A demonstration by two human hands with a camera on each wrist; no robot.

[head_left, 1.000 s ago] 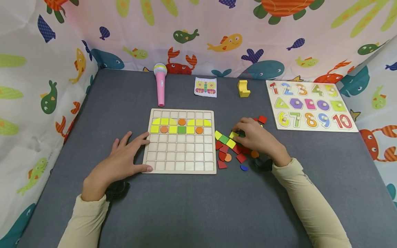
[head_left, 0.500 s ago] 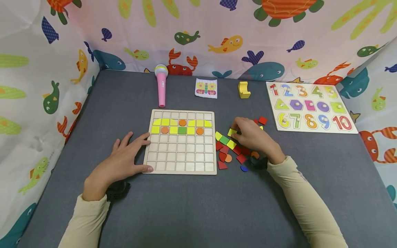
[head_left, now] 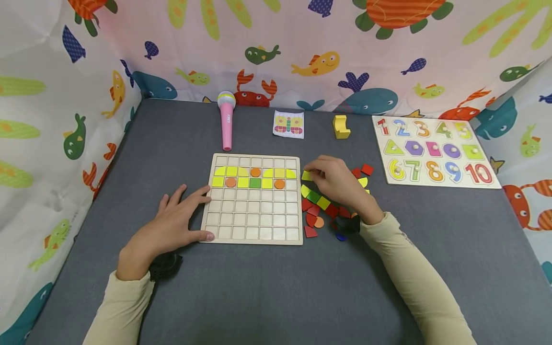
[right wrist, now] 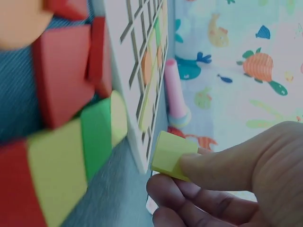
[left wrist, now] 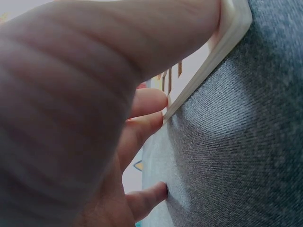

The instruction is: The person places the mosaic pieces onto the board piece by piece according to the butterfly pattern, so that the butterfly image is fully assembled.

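My right hand (head_left: 338, 184) pinches a yellow square tile (right wrist: 166, 149) between thumb and fingers, just off the right edge of the wooden grid board (head_left: 254, 220). In the right wrist view the thumb lies across the tile's face. My left hand (head_left: 164, 227) has its fingers spread at the board's left side, with the thumb on the lower left corner and fingertips at the edge. Two rows near the board's top hold yellow tiles (head_left: 231, 171), orange rounds (head_left: 279, 184) and a green square (head_left: 255, 183). Loose red, green, yellow and orange tiles (head_left: 323, 203) lie right of the board.
Behind the board are a pink toy microphone (head_left: 226, 122), a pattern card (head_left: 288, 124) and a yellow notched block (head_left: 341, 127). A number and shape puzzle (head_left: 437, 151) lies back right. Sea-animal fabric (head_left: 284, 43) hangs behind and beside the grey table (head_left: 258, 297).
My right hand has moved left from the tile pile towards the board, carrying the yellow tile. My left hand keeps its place at the board's left edge.
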